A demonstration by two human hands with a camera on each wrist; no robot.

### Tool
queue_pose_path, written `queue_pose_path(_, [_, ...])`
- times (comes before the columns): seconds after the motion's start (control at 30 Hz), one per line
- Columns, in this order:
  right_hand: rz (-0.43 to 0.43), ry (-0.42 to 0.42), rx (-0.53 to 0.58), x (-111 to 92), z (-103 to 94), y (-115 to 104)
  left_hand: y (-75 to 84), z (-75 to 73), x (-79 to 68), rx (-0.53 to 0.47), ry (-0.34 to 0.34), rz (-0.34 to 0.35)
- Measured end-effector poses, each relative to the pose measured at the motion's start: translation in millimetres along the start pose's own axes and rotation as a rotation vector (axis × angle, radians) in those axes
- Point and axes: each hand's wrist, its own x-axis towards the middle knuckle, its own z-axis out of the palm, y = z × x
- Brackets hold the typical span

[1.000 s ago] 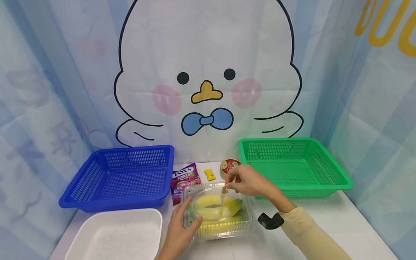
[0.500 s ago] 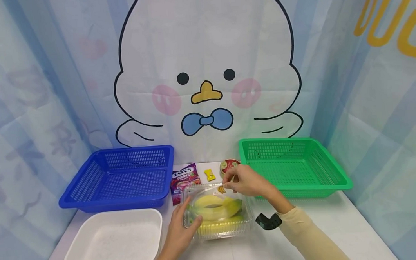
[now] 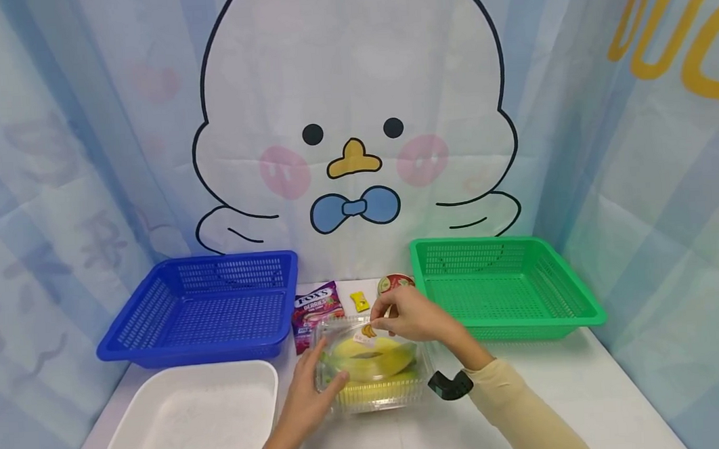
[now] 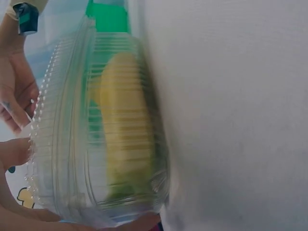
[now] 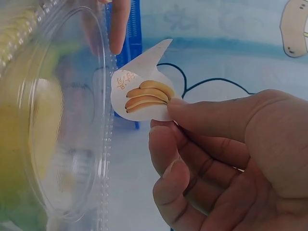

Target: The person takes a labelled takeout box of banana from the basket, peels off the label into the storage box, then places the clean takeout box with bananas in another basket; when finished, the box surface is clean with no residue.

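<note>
1. Taking the clear ribbed plastic clamshell container (image 3: 375, 403) as dial centre in the head view, the blue slatted plastic basket (image 3: 227, 316) lies towards ten o'clock, the shallow white plastic tray (image 3: 192, 416) between eight and nine.
2. The left hand (image 3: 310, 396) spreads wide at the container's nine o'clock side, thumb and fingers apart. Light, even pressure here should steady the thin plastic without denting it.
3. The purple candy bag (image 3: 317, 305) sits towards half past ten, the small yellow packet (image 3: 360, 301) at twelve.
4. Yellow bananas (image 3: 367, 366) with greenish ends lie inside the container, at dial centre. Above its lid, towards twelve, is a small white rounded label (image 5: 144, 103) printed with bananas; I cannot tell whether it touches.
5. The right hand (image 3: 408, 315), towards one, pinches the label by one edge. That suits a sticky piece, if it is one; its pointed flap could fold, so laying it flat gradually seems wise.
6. The green plastic basket (image 3: 504, 302) lies between two and three.
</note>
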Motion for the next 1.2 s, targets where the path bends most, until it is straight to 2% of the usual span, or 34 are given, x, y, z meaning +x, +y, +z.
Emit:
queue_pose_path(0.13, [-0.006,0.004,0.012,2,1.0,-3,2.6,-9.6,-1.0,-0.008,0.031,0.046])
queue_pose_path(0.27, [-0.007,0.004,0.009,5,3.7,-5,4.9,-25.3,-3.8,-0.01,0.033,0.054])
queue_pose_path(0.4, [-0.003,-0.008,0.016,8,8.1,-7,5.0,-44.5,-9.8,-0.009,0.02,0.024])
queue_pose_path(0.6, [0.018,0.001,0.001,12,13.3,-13,3.4,-72.7,-19.8,-0.06,0.018,-0.014])
queue_pose_path(0.7, [0.018,0.006,0.004,14,14.5,-16,1.0,-87.5,-24.6,-0.047,0.044,-0.001])
queue_pose_path(0.9, [-0.001,0.008,0.027,18,19.9,-18,-13.4,-124.5,-28.6,0.052,0.13,0.012])
queue_pose_path(1.0, [-0.006,0.005,0.04,20,24.7,-18,-23.3,-144.6,-29.6,0.087,0.172,-0.042])
queue_pose_path(1.2, [0.019,-0.009,0.065,24,34.4,-20,-43.2,-182.6,-33.5,0.123,0.24,-0.224])
